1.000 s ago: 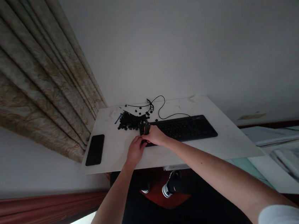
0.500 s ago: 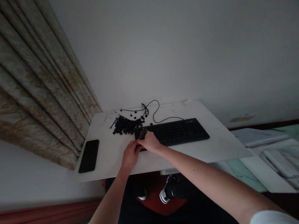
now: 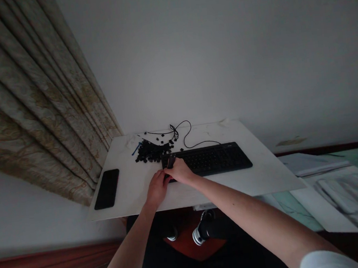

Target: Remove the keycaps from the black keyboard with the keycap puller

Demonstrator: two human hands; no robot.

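Faintly pale, an illegible mark (image 3: 229,146) on the black keyboard (image 3: 229,159).

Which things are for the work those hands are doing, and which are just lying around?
Seem part of the work:
black keyboard
dark object in the right hand
pile of small black pieces, probably

Seem just lying around:
black phone
blue stick, perhaps; no hand touches it
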